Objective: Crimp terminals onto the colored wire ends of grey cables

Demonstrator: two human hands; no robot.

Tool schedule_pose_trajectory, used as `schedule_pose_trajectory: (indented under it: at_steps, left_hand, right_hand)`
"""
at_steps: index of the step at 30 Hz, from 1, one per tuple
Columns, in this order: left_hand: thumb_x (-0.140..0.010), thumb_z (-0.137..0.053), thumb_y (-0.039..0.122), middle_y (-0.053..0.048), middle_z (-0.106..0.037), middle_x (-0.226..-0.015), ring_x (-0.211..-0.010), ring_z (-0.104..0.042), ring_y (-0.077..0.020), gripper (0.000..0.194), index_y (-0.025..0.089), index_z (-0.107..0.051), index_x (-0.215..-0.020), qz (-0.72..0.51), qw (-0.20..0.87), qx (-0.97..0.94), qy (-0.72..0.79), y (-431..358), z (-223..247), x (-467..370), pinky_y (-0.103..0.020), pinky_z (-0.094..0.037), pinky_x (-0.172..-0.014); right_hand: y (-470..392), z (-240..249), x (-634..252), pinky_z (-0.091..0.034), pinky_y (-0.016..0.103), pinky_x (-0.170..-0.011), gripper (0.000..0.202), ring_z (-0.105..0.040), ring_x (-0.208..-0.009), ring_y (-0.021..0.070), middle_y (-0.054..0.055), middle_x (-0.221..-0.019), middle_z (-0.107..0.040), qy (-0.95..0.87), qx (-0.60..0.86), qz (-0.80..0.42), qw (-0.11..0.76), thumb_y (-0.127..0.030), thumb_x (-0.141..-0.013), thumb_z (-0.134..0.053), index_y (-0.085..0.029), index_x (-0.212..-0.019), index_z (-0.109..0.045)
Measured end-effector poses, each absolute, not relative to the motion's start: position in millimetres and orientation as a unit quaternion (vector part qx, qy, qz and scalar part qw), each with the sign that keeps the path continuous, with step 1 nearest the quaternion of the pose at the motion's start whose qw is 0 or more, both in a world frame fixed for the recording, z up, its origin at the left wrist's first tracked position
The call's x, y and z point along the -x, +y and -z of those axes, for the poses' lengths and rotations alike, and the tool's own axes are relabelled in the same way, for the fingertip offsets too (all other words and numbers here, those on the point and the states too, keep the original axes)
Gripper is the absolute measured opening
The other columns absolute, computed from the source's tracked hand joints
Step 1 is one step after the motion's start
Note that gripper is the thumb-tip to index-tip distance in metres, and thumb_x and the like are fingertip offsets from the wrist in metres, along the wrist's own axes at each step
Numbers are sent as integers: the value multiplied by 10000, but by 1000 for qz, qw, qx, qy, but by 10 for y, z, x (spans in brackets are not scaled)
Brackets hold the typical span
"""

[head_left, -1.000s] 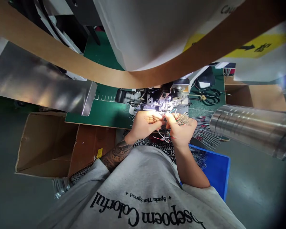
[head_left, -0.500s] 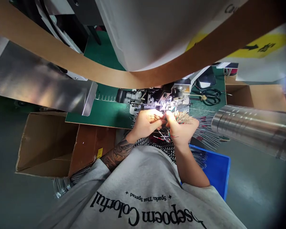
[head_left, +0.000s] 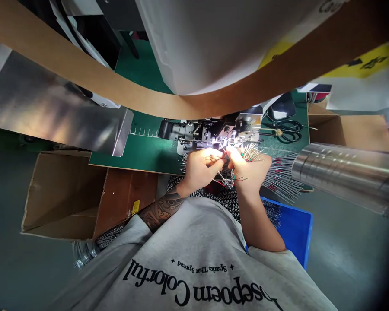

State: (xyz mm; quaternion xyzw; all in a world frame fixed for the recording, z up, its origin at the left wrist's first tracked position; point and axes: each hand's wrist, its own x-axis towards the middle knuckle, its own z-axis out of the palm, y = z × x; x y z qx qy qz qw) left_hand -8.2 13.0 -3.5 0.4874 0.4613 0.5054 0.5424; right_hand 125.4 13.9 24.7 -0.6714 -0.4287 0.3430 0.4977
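Note:
Both hands meet at the front of a lit machine (head_left: pixel 210 131) on the green table. My left hand (head_left: pixel 201 168) is closed in a pinch near its bright centre, on thin wire ends. My right hand (head_left: pixel 250 169) is closed around a bundle of wires (head_left: pixel 252 153), whose stripped tips fan out above the knuckles. Red, white and dark wire ends (head_left: pixel 227 179) hang between the two hands. Grey cables (head_left: pixel 282 177) spread out to the right of my right hand. The exact wire at the fingertips is too small to make out.
An open cardboard box (head_left: pixel 65 196) stands at the left below the green table (head_left: pixel 145 157). A metal cylinder (head_left: pixel 346 177) and a blue bin (head_left: pixel 296 233) are at the right. A brown paper strip (head_left: pixel 178 106) curves across above the machine.
Both hands have shifted very slightly to the right in the view. The wire ends hanging between them have changed position a little.

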Motion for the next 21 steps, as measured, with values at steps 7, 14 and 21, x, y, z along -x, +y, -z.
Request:
schedule_pose_trajectory:
  at_steps: [7, 14, 21]
  left_hand:
    - [-817, -927, 282, -29, -785, -724, -586, -680, -105, 231, 131, -763, -880, -515, 544, -472, 465, 116, 23, 83, -226, -582, -577]
    - [-796, -920, 252, -24, -786, -726, -579, -682, -105, 207, 137, -774, -889, -518, 546, -469, 462, 121, 14, 88, -223, -588, -581]
    - [-861, -861, 281, -27, -762, -699, -578, -674, -114, 176, 131, -770, -871, -491, 545, -516, 442, 115, -1, 135, -224, -589, -551]
  right_hand:
    - [139, -287, -1245, -523, 375, -611, 467, -580, -495, 196, -42, -496, -589, -423, 684, -347, 483, -442, -885, -827, -279, -519, -586]
    - [121, -242, -1254, -537, 383, -645, 480, -577, -502, 193, -46, -499, -581, -434, 692, -326, 476, -459, -897, -820, -278, -526, -574]
    - [26, -263, -1208, -552, 373, -614, 450, -510, -468, 154, -42, -481, -549, -417, 656, -334, 533, -445, -858, -783, -271, -503, -567]
